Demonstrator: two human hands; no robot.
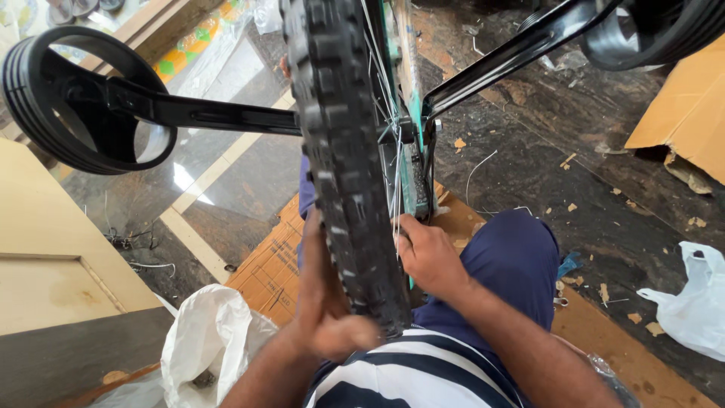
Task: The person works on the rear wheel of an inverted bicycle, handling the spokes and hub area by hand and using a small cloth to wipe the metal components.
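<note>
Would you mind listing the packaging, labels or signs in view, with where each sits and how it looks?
Flattened cardboard box: on the floor under the bicycle wheel, brown with dark print.
Cardboard sheet: far right edge, plain tan, torn lower corner.
White plastic bag: right on the floor, crumpled.
White sack: lower left, beside the left hand, open and crumpled.
Colourful printed wrapper: top left, orange and green.

We see a dark, scuffed floor (544, 166) strewn with small cardboard scraps (572, 206). A flattened cardboard sheet (272, 264) lies on it under us, another cardboard piece (683, 113) sits at the right edge, a white plastic bag (691, 306) lies lower right, and a white sack (215, 340) lower left.
</note>
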